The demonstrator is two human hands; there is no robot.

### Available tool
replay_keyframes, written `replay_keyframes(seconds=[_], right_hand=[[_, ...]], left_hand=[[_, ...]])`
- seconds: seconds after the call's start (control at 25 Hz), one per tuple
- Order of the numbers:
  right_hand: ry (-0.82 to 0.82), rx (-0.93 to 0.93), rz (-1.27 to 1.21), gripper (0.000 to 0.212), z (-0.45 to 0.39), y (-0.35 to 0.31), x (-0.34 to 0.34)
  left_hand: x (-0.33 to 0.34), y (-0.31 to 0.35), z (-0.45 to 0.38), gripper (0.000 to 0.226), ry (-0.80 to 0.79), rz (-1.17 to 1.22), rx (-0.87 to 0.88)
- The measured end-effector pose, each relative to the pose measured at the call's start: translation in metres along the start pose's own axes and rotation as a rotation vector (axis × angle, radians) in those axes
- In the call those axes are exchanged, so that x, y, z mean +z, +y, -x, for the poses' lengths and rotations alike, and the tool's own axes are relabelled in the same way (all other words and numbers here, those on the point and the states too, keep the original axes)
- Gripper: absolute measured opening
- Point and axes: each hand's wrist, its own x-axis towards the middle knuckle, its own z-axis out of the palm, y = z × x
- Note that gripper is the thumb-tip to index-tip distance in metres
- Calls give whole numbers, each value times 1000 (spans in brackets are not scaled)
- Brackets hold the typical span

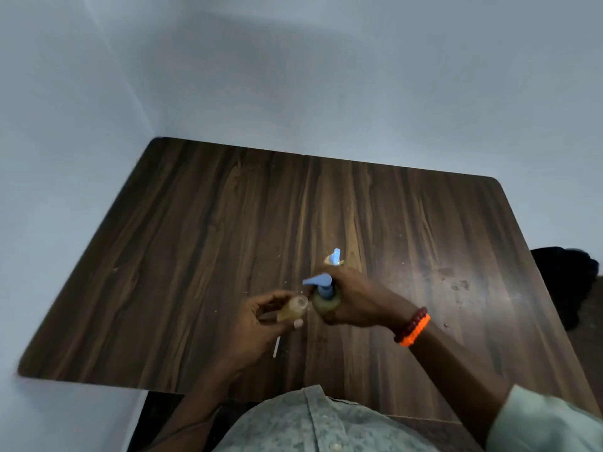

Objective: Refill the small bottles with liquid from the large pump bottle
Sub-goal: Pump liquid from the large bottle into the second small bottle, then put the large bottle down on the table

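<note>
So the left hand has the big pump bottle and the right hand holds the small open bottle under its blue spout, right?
No, the hands are swapped. In the head view the right hand grips the large pump bottle, and the left hand holds the small open bottle, tilted, with its mouth just below the blue spout.

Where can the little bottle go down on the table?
Bare wood spreads left of the left hand holding the small bottle, and behind the second small bottle. It is crowded around the pump bottle in the right hand.
</note>
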Motion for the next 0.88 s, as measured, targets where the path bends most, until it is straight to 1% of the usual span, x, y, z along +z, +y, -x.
replay_keyframes(seconds=[0.12, 0.2, 0.28, 0.4, 0.52, 0.64, 0.72, 0.88], right_hand=[[15, -71, 53, 43, -40, -12, -20], [24, -86, 86, 50, -68, -14, -28], [42, -60, 91, 55, -95, -9, -25], [83, 9, 133, 53, -123, 7, -9], [41, 47, 181, 51, -143, 22, 4], [17, 71, 175, 53, -153, 33, 13], [23, 85, 173, 49, -158, 39, 19], [-32, 143, 179, 44, -159, 51, 28]], left_hand=[[-15, 4, -3, 41, 129, 56, -17], [-22, 2, -3, 39, 158, 57, -12], [-28, -3, 0, 37, 148, 52, -10], [-30, -6, 4, 39, 132, 64, -29], [-29, -4, 4, 41, 125, 73, -53], [-29, -6, 2, 42, 126, 72, -65], [-29, -8, 3, 40, 114, 69, -67], [-29, -12, 4, 39, 105, 55, -82]])
